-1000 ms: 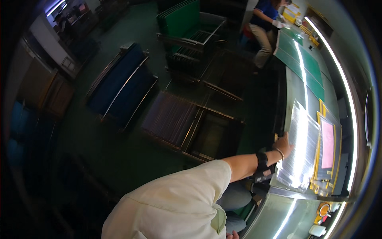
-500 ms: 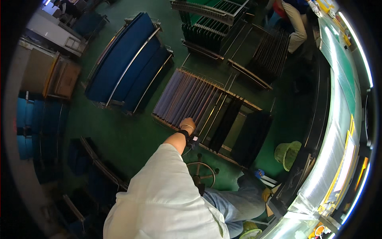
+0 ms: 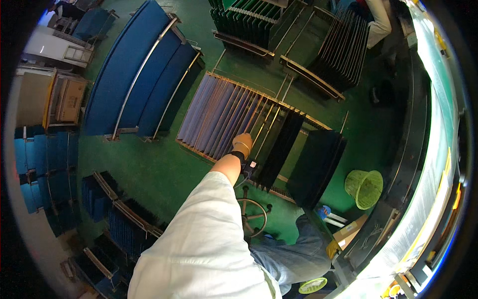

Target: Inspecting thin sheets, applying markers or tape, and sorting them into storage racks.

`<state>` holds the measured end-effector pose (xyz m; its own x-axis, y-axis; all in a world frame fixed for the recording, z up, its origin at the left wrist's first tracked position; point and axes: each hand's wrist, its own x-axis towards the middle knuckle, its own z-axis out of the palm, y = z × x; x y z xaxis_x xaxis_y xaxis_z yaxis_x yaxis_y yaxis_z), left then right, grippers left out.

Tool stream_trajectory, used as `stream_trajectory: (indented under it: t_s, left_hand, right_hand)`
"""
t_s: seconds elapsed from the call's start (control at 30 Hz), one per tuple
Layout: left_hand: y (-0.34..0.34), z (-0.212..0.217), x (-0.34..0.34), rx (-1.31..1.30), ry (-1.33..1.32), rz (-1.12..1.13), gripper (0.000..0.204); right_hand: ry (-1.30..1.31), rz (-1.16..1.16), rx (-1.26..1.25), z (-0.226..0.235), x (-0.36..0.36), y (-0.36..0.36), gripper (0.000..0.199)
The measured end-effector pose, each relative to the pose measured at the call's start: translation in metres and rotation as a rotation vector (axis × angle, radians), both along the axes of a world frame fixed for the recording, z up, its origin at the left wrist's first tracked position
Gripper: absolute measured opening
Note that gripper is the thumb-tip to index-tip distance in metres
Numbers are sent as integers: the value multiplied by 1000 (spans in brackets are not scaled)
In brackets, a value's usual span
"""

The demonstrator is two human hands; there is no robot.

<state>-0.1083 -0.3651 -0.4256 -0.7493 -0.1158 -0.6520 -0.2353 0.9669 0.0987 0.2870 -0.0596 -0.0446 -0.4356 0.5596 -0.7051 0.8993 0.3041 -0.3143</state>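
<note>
My left hand [image 3: 242, 142] reaches out over a low wheeled rack [image 3: 209, 154]. Its fingers look curled at the right end of a row of purple-blue panels [image 3: 209, 114], which stand on edge in the slots. What lies inside the fingers is hidden by the hand. A bracelet and a dark wristband [image 3: 238, 155] circle the wrist, and a small black box [image 3: 250, 168] hangs beside it. Bare rods and slots come just right of the hand, then black panels [image 3: 284, 149] in the same rack. My right hand is out of view.
Tall blue panels [image 3: 134, 74] fill a rack at the left. More racks [image 3: 244, 40] stand beyond. A handwheel [image 3: 255, 217] sits near my legs. A green basket [image 3: 364, 189] is on the floor by the long bright bench [image 3: 418, 209] at right. Someone's leg [image 3: 379, 22] shows far right.
My left hand has moved right and farther out across the rack, past the near rail. The view has shifted and grown brighter, with the racks sitting more to the left and higher.
</note>
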Motion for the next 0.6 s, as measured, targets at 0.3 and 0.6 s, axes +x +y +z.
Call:
stream_trajectory:
  t_s: [0.3, 0.6]
  left_hand:
    - [-7, 32, -17, -5, 67, -50, 24]
    - [-12, 15, -7, -39, 11, -122, 24]
  right_hand:
    - [-5, 33, 3, -1, -8, 5, 28]
    - [-3, 60, -7, -7, -9, 10, 28]
